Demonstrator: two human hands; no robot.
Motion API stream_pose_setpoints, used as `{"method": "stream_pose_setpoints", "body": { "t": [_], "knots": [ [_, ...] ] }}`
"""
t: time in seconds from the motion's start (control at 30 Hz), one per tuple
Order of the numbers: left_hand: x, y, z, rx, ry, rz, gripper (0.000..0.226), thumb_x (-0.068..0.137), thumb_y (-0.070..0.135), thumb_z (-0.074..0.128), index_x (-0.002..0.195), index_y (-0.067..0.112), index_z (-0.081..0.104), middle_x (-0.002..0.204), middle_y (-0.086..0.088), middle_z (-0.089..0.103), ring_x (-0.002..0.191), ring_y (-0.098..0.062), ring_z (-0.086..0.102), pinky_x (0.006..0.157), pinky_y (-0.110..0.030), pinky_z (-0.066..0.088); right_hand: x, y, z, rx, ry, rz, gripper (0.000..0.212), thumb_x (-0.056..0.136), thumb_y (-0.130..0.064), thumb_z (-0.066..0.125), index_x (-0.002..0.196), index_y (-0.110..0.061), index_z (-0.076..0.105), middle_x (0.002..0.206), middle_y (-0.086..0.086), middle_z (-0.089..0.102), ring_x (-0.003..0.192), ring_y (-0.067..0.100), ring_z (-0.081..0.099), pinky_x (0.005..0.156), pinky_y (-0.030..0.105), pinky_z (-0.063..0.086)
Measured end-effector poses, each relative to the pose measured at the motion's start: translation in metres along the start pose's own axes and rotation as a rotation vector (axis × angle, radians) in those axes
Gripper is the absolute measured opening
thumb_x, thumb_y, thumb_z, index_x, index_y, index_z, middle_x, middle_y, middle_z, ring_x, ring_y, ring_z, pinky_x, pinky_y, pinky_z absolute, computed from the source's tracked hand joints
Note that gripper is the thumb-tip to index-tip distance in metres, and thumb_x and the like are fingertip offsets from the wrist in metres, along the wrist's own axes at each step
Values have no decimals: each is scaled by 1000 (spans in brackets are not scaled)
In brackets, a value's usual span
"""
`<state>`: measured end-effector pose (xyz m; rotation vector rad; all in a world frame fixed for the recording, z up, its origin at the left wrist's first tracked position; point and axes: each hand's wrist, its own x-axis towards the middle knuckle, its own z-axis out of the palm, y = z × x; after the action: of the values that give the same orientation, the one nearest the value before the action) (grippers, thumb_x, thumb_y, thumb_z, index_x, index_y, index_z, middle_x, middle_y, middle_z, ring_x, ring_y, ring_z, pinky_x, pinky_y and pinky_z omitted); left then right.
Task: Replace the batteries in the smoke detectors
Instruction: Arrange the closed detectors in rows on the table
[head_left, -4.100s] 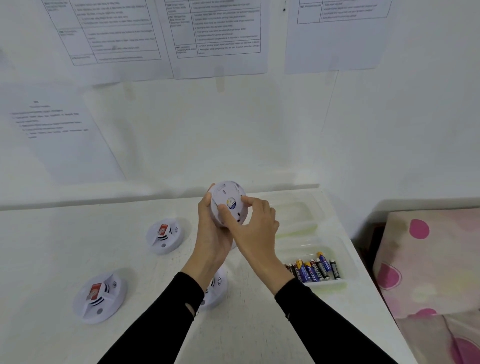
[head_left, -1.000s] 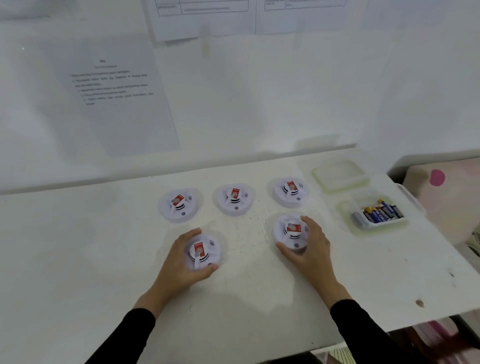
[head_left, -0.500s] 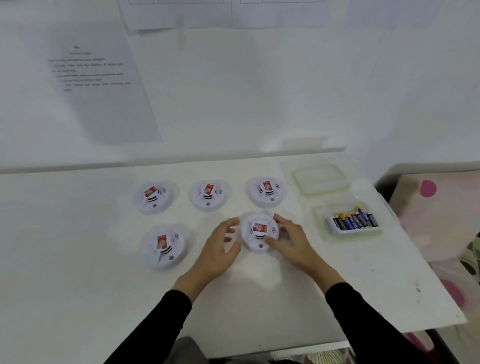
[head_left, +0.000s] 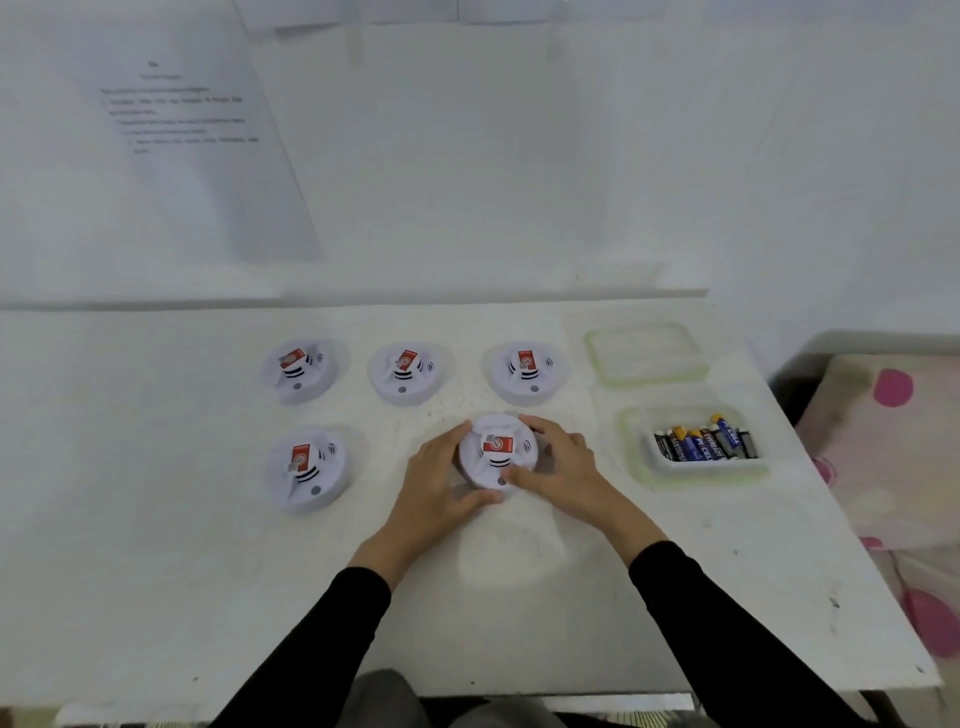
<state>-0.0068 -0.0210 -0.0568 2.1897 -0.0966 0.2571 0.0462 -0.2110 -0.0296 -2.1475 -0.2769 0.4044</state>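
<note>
Hands on the detector now: left hand (head_left: 434, 491) and right hand (head_left: 563, 467) cup the near smoke detector (head_left: 496, 452) from either side, fingers curled narrow around its rim as it sits flat on the desk (head_left: 156, 545). It looks like a light, rigid plastic puck with a smooth shell, probably slippery, so the rim is the place to grip, not the raised centre. Face up, it points at the ceiling; being round, it has no real long axis, though its red label (head_left: 497, 445) reads square to the person. Beyond the fingertips sit three more detectors (head_left: 406, 373); right of the right hand, the battery tray (head_left: 636, 457).
</note>
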Motion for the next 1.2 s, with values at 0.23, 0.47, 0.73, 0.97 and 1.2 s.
{"method": "stream_pose_setpoints", "body": {
  "t": [0.23,0.47,0.73,0.97,1.2],
  "knots": [
    [-2,-13,10,109,-6,-64,93,70,62,75,144,15,44,141,4,54,128,-14,52,107,-50,42,0,3,-1,-12,-22,-27,67,79,-37,74,134,-44,37,118,-22,45,113,11,32,103,32,27],
    [-2,-15,12,128,15,-53,96,72,72,66,145,14,42,143,0,53,129,-18,52,107,-52,42,2,6,0,-6,-12,-29,68,79,-38,75,135,-43,37,118,-23,45,114,11,32,102,31,25],
    [-2,-27,18,115,-27,-92,99,71,86,51,146,26,29,145,12,39,133,-11,42,114,-50,35,4,10,3,0,7,-24,69,77,-40,76,135,-43,39,119,-21,48,113,11,33,99,30,25],
    [-2,-31,20,95,-20,-51,98,71,85,53,145,25,30,143,14,39,131,-10,42,114,-50,35,4,13,4,22,-1,-14,70,77,-40,76,136,-43,39,124,-18,50,115,12,34,101,31,27],
    [-4,-27,18,143,-4,-1,101,72,86,49,147,21,31,148,7,39,135,-12,36,115,-34,26,3,11,3,13,2,-17,69,78,-39,76,136,-43,39,123,-19,50,114,11,33,104,34,27]
  ]
}}
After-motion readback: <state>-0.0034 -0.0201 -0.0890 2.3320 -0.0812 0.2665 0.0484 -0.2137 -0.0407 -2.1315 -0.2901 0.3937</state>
